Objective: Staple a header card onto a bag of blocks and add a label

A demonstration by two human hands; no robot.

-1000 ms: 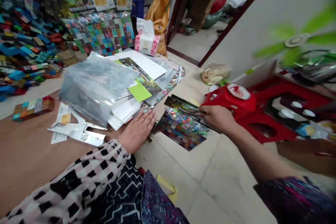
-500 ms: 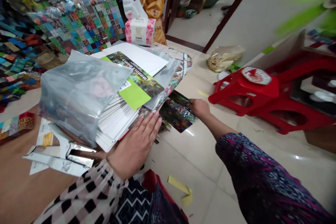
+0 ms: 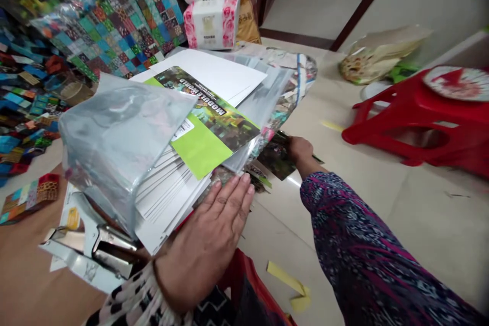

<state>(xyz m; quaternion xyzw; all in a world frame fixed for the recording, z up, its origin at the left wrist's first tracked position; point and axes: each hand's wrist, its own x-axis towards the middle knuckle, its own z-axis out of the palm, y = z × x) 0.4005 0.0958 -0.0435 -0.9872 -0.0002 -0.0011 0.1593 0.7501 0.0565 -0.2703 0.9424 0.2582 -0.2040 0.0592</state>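
My left hand (image 3: 214,232) lies flat, fingers stretched out, at the table's edge beside a fanned stack of white cards (image 3: 164,204). My right hand (image 3: 300,148) is low, past the table edge, its fingers closed on a dark printed packet (image 3: 277,158); the table partly hides it. On the stack rest a clear plastic bag (image 3: 118,127) and a green-edged printed header card (image 3: 214,107) reading "Module World". Behind them are a white sheet (image 3: 214,74) and more clear bags (image 3: 263,84). A metal stapler (image 3: 91,244) lies left of my left hand.
Patterned blocks (image 3: 26,97) are heaped at the left, near bagged block sets (image 3: 118,25). A tissue pack (image 3: 212,23) stands at the table's back. Right of the table are a red stool (image 3: 401,117) and a plastic bag (image 3: 378,53). Yellow tape (image 3: 288,282) lies on the floor.
The view has shifted closer to the table. My right hand still grips the packet, which has turned and now shows less, its clear blocks part hidden. My left hand stays flat.
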